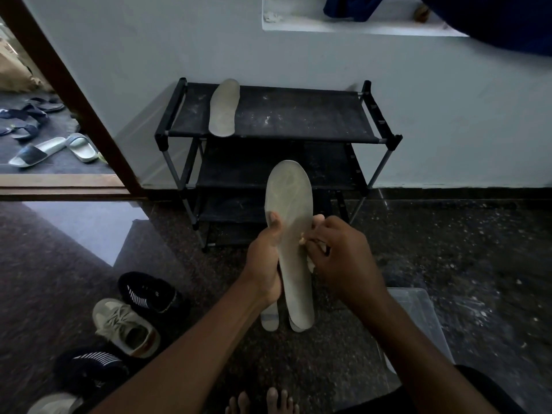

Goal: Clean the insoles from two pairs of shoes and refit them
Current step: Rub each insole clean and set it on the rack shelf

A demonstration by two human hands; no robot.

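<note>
Obs.: Person is standing barefoot, toes point(263, 403) showing at the bottom edge, facing a black three-tier shoe rack point(298, 115) that is standing against the wall.

Left hand point(265, 258) is gripping a grey insole point(291, 210) at its left edge about mid-length, thumb lying across the front face. The insole is being held upright in the air in front of the rack's lower shelves, toe end up, heel end down.

Right hand point(340, 258) is curling around a pale scrap of cloth point(310, 265), mostly hidden in the fingers, and is pressing it against the insole's right edge. The two hands are sitting close together, on opposite edges of the insole.

Heel ends of more insoles point(270, 319) are showing just below the left hand, behind the held one; cannot tell whether they are being held too or are lying on the floor.

A second grey insole point(224, 109) is lying flat on the rack's top shelf, toward the left end.

On the dark speckled floor point(478, 264) to the left: a black striped sneaker point(149, 291), a beige sneaker point(125, 327) just beside it, another black sneaker point(89, 366) nearer, and another beige sneaker point(53, 404) at the frame edge.

A clear plastic container point(418, 318) is sitting on the floor under the right forearm.
</note>
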